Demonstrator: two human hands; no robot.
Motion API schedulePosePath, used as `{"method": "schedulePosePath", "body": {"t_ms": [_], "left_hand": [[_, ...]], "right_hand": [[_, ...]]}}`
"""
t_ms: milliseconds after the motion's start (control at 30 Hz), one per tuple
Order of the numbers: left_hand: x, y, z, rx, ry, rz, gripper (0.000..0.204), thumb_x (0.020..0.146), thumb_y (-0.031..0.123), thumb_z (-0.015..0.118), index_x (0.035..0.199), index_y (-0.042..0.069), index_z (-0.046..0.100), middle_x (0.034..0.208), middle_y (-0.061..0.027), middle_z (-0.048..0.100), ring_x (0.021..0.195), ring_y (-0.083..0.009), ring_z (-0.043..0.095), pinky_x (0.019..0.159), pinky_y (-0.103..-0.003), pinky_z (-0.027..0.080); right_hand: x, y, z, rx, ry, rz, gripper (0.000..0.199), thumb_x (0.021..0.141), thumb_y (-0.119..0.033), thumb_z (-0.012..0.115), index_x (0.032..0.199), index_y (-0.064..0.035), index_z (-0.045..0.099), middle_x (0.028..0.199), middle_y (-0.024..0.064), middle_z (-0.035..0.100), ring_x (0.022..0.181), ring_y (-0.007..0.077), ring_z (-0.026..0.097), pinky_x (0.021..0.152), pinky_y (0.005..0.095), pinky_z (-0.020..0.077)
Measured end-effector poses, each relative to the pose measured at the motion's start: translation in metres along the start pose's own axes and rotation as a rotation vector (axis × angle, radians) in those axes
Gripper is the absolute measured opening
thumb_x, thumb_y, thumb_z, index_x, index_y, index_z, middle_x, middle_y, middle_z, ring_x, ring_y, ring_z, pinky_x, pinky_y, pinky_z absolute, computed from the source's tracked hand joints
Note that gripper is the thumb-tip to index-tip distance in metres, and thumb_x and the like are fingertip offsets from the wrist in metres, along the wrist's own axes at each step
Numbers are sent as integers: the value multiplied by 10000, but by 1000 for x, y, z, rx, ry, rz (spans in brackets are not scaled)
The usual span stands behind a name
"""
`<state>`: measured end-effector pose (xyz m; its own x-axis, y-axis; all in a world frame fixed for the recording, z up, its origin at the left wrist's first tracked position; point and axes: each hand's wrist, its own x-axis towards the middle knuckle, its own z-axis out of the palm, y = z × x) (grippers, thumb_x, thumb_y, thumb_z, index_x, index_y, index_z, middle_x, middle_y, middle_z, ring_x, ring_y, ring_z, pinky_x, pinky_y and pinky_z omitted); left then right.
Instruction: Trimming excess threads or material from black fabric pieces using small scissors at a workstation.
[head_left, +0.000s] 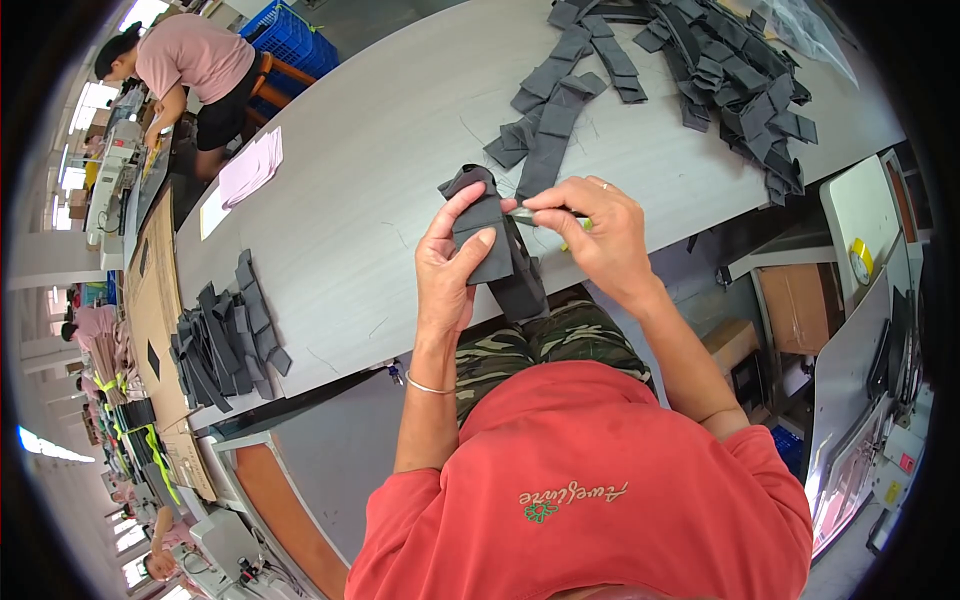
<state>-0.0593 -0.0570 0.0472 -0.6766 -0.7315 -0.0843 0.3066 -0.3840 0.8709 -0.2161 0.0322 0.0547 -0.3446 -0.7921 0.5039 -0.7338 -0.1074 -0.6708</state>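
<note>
My left hand (452, 262) grips a folded dark grey fabric strip (492, 245), thumb on its front, over the near edge of the grey table (350, 200). My right hand (592, 235) pinches a small snipping tool (548, 214) with a yellow-green handle, its tip touching the strip's upper right edge. A long row of grey strips (555, 105) lies just beyond my hands. A big heap of the same strips (735, 75) sits at the far right of the table, and a smaller pile (225, 340) lies at the left end.
Another person in a pink shirt (190, 60) works at the far left near a blue crate (290, 35). Pink sheets (250, 165) lie on the table. A sewing machine (865, 360) and cardboard boxes (800, 305) stand to my right.
</note>
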Motion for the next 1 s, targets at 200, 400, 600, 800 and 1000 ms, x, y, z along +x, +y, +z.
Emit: {"method": "schedulePosePath", "body": {"t_ms": [200,400,600,800,1000], "left_hand": [[1,0,1,18,-40,6,481,853,35,589,1306,-25,441,1078,-221,627,892,-224,652,809,-333,550],[-1,0,-2,-16,-92,-3,507,854,147,576,1307,-26,429,1013,-238,634,840,-275,653,784,-369,545],[-1,3,0,-84,-196,-44,491,892,194,543,1310,-34,418,980,-243,638,816,-291,656,756,-367,546],[-2,1,3,-236,-212,-113,375,913,200,547,1215,24,413,977,-261,635,815,-305,660,752,-371,549],[-3,0,2,-105,-133,-104,384,880,105,593,1157,92,329,1027,-266,618,837,-286,651,760,-375,548]], "right_hand": [[6,1,-3,456,23,337,259,776,-162,715,1017,-80,667,886,47,663,796,122,600,728,270,473],[5,4,2,450,-91,415,252,777,-161,718,1006,-70,663,839,37,642,769,132,594,712,280,478],[2,7,3,492,-94,432,82,821,-22,672,793,3,599,674,-31,498,656,41,417,585,207,344],[1,6,-5,473,-75,389,116,827,-19,671,767,2,574,667,-60,496,649,28,394,561,208,318],[-7,20,-7,533,-39,380,112,852,-52,661,777,-18,585,687,-68,492,645,26,384,570,200,317]]}}
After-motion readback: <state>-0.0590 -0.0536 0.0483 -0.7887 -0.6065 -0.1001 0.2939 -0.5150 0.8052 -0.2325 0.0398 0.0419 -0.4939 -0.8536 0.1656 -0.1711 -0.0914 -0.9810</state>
